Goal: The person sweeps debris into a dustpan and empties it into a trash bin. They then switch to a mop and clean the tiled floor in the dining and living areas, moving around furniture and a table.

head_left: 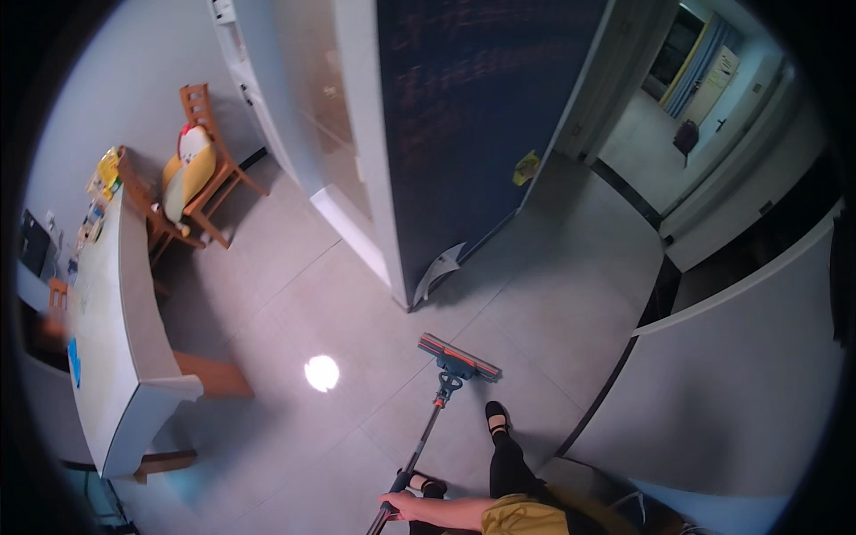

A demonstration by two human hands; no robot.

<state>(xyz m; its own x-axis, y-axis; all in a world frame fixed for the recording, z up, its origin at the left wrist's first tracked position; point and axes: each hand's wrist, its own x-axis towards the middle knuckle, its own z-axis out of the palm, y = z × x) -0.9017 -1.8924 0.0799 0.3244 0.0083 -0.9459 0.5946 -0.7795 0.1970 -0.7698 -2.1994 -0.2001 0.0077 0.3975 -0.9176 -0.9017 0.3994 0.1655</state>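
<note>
Head view: right of the table (102,330), the right hand (398,506) curls around the pole (428,432) of a flat mop (445,390); the left hand's grip I cannot tell. The mop head (457,360) rests on the floor (294,437). Near the table's far end, a plush toy (185,178) sits on a chair (210,203).

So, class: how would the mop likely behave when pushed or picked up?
The mop should probably slide easily over the smooth-looking floor. Its straight, slender pole looks stiff. Slanting up to the hand, it would probably tip if released.
</note>
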